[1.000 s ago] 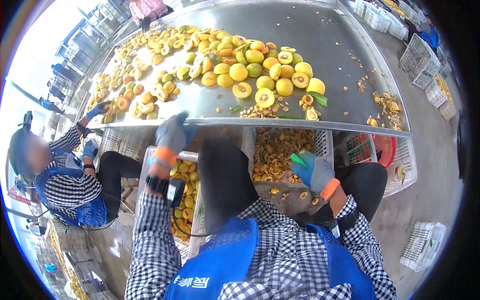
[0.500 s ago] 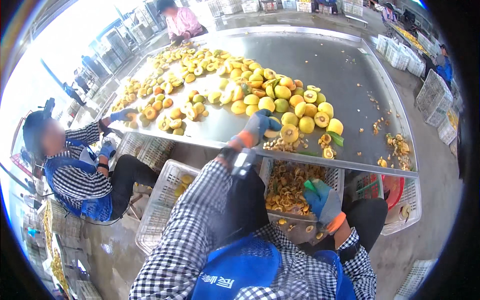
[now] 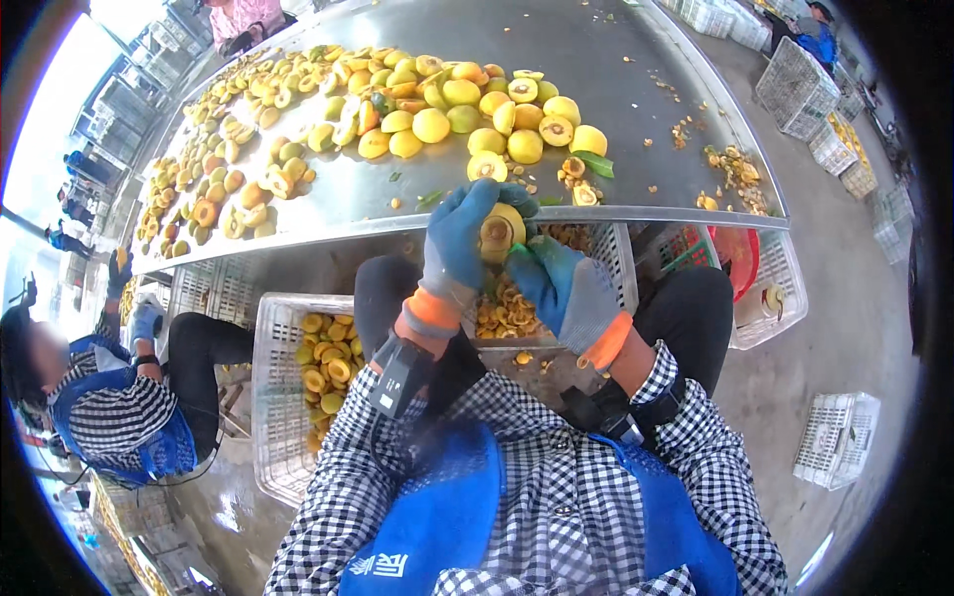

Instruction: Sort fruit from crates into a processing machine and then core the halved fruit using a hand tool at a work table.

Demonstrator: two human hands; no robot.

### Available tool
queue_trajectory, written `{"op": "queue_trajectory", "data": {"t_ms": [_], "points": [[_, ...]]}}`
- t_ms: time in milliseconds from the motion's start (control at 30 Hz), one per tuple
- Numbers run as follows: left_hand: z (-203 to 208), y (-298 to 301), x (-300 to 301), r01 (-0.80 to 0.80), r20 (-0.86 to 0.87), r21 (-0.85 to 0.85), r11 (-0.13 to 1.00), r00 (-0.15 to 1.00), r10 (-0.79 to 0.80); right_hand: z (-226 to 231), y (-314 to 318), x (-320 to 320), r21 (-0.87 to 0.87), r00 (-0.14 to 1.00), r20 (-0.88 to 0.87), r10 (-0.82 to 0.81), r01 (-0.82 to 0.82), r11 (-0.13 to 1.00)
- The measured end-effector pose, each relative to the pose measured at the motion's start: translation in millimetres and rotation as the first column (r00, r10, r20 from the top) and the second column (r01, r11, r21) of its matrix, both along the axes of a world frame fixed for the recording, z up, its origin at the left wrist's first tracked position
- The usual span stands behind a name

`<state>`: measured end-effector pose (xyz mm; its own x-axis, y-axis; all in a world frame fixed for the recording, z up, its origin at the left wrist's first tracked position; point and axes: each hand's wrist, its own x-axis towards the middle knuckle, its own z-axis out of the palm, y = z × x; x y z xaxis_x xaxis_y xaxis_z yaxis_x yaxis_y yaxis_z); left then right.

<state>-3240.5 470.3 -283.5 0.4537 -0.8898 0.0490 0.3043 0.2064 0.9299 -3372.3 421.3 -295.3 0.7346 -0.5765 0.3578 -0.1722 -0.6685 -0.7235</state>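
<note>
My left hand (image 3: pixel 460 238), in a blue and grey glove with an orange cuff, grips a halved yellow peach (image 3: pixel 502 230), its cut face and brown centre showing. My right hand (image 3: pixel 558 290), gloved alike, is closed against the peach's lower right side. Green shows at its fingertips; whatever the fingers hold is hidden. Both hands are just off the near edge of the metal table (image 3: pixel 636 159). Below them a crate of brown-yellow scraps (image 3: pixel 507 313) is partly covered. Beyond the hands lies a heap of yellow peach halves (image 3: pixel 432 124).
To my left stands a white crate (image 3: pixel 273 397) with peach halves inside. On the right are a red basin (image 3: pixel 735 260) and another white crate (image 3: pixel 790 298). A co-worker (image 3: pixel 129 397) sits at the left; a person in pink (image 3: pixel 243 20) is across the table. Scraps (image 3: pixel 735 177) lie near the table's right corner.
My left hand has come back from the heap with a peach half. My right hand has risen from above the scrap crate to meet it. The view has tipped downward.
</note>
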Motion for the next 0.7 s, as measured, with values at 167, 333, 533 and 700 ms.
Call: {"op": "queue_trajectory", "data": {"t_ms": [167, 333, 533, 700], "points": [[6.2, 2.6, -9.7, -0.016, 0.162, -0.07, 0.997, 0.986, 0.027, -5.3, 0.3, -4.3, -0.038, 1.0, 0.007, 0.004, -0.003, 0.999], [-4.5, -2.3, -10.2, -0.081, 0.287, -0.154, 0.985, 0.95, 0.123, -8.7, -8.1, -8.0, -0.099, 0.988, -0.134, 0.073, -0.087, 0.991], [-12.0, -7.1, -10.9, -0.14, 0.831, -0.328, 0.934, 0.427, 0.355, -27.9, -8.2, -4.6, 0.13, 0.991, 0.008, 0.132, -0.132, 0.983], [-7.3, -3.6, -9.4, -0.201, 0.617, -0.164, 0.966, 0.743, 0.259, -24.6, -0.8, 1.2, 0.296, 0.98, 0.08, 0.182, -0.198, 0.935]]}}
